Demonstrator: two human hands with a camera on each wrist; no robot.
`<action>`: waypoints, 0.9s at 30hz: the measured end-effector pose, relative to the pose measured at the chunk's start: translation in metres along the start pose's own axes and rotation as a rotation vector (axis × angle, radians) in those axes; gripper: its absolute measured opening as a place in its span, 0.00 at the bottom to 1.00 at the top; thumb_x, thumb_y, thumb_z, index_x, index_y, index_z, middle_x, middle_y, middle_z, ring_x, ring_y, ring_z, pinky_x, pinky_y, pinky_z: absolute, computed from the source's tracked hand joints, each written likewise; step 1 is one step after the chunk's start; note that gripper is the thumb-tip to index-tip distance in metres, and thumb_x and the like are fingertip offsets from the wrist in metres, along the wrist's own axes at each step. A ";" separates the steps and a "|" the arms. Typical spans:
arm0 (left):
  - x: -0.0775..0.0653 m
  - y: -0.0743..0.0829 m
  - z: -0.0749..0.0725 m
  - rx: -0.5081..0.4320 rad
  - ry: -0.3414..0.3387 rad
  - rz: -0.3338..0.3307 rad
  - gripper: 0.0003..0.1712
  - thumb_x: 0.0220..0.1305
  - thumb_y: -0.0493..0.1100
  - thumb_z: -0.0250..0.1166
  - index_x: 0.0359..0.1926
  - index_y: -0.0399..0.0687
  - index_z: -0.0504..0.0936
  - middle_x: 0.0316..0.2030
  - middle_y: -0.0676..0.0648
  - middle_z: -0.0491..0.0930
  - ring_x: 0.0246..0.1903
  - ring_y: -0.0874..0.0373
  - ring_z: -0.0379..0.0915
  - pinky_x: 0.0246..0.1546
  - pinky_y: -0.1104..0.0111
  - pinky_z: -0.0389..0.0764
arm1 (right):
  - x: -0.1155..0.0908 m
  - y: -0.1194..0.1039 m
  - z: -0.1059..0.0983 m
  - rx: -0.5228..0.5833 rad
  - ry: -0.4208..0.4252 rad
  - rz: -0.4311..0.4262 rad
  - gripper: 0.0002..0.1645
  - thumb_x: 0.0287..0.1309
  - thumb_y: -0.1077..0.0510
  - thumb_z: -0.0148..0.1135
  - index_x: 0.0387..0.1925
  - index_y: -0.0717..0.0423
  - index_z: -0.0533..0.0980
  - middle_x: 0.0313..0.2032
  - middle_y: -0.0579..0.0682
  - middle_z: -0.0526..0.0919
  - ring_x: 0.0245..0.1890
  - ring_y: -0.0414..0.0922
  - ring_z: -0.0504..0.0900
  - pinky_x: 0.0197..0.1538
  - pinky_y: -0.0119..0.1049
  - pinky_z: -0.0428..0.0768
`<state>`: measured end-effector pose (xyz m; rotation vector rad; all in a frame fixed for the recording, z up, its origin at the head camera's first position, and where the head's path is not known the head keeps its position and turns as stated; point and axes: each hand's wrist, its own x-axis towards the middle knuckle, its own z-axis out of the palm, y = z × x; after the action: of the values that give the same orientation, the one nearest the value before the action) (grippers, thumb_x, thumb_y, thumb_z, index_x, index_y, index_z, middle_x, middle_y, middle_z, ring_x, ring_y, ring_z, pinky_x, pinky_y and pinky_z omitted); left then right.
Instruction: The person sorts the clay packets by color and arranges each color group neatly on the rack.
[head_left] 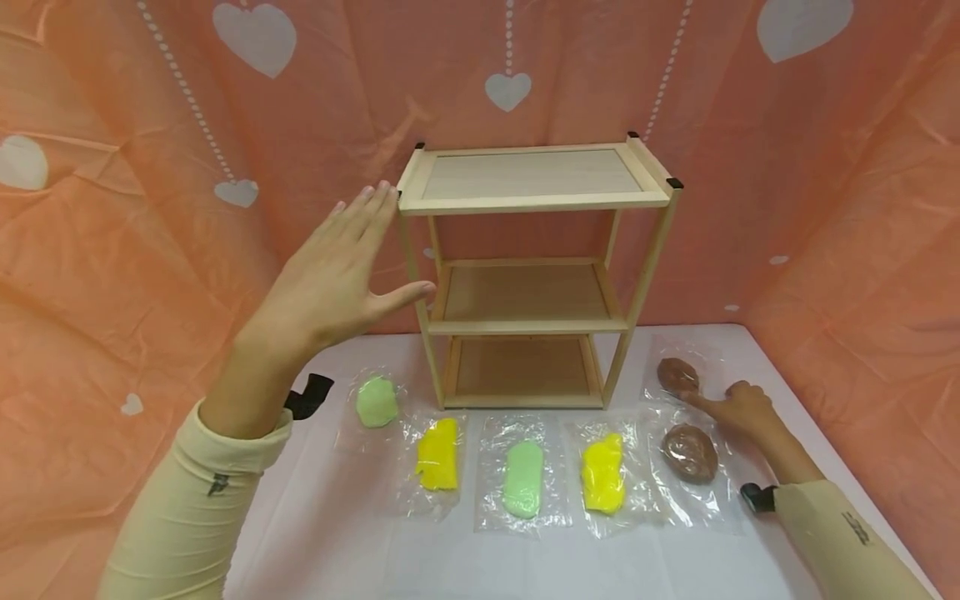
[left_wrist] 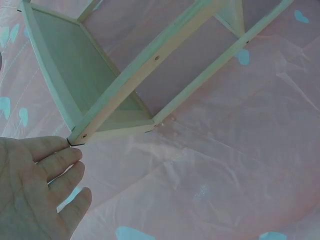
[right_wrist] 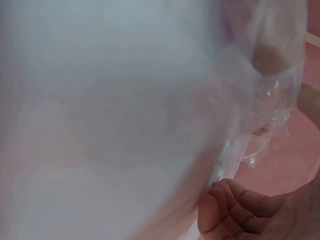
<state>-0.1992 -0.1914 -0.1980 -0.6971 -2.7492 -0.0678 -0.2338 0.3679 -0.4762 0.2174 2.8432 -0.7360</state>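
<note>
My left hand [head_left: 318,283] is raised with straight fingers and the thumb spread out, its fingertips right at the upper left corner of a three-tier wooden shelf [head_left: 534,203]. In the left wrist view the fingers point at that corner of the shelf [left_wrist: 122,95], palm showing. Low at the right, my right hand [head_left: 750,414] is by two clear bags of brown clay [head_left: 691,453], its thumb stretched toward the rear lump [head_left: 677,376]. Seen from the right wrist, the hand [right_wrist: 250,212] has bent fingers set well apart from the thumb, close by crinkled clear plastic [right_wrist: 272,95].
Along the front of the white table [head_left: 315,533] lie bagged lumps of clay: light green [head_left: 377,402] at left, yellow [head_left: 438,454], light green [head_left: 523,479] and yellow [head_left: 603,473]. Pink cloth [head_left: 337,92] with white hearts hangs behind and at both sides.
</note>
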 end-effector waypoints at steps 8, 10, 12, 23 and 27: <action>0.003 0.001 0.002 0.021 0.005 0.001 0.64 0.74 0.75 0.57 0.87 0.40 0.37 0.87 0.41 0.37 0.86 0.47 0.33 0.86 0.55 0.36 | 0.001 -0.007 -0.002 -0.014 -0.023 0.029 0.60 0.65 0.19 0.57 0.44 0.81 0.75 0.35 0.67 0.79 0.37 0.60 0.78 0.39 0.51 0.80; 0.004 0.001 0.002 0.026 0.006 0.001 0.63 0.74 0.75 0.57 0.87 0.40 0.37 0.87 0.41 0.38 0.86 0.47 0.34 0.86 0.55 0.36 | 0.002 -0.008 -0.002 -0.018 -0.028 0.024 0.59 0.64 0.19 0.58 0.43 0.80 0.76 0.35 0.67 0.80 0.37 0.60 0.78 0.39 0.51 0.80; 0.005 0.001 0.001 0.029 0.009 0.004 0.63 0.75 0.74 0.57 0.87 0.39 0.38 0.87 0.40 0.39 0.86 0.47 0.34 0.86 0.55 0.36 | 0.004 -0.009 -0.001 -0.029 -0.032 0.019 0.59 0.64 0.19 0.58 0.43 0.80 0.77 0.35 0.67 0.81 0.37 0.60 0.79 0.39 0.51 0.80; 0.016 -0.001 -0.007 0.040 0.002 0.003 0.62 0.76 0.75 0.54 0.86 0.37 0.41 0.86 0.39 0.42 0.86 0.46 0.36 0.86 0.55 0.35 | 0.016 -0.015 -0.001 -0.003 -0.102 0.021 0.60 0.68 0.23 0.56 0.50 0.85 0.76 0.42 0.73 0.81 0.42 0.62 0.80 0.47 0.57 0.83; 0.019 -0.002 -0.008 0.043 -0.011 -0.006 0.61 0.76 0.74 0.55 0.86 0.37 0.43 0.86 0.39 0.43 0.86 0.45 0.37 0.86 0.56 0.34 | 0.018 -0.016 -0.001 0.002 -0.099 0.050 0.62 0.68 0.19 0.51 0.50 0.83 0.75 0.41 0.71 0.80 0.41 0.61 0.78 0.42 0.52 0.81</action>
<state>-0.2134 -0.1856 -0.1849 -0.6791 -2.7549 -0.0059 -0.2547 0.3556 -0.4723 0.2438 2.7338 -0.7193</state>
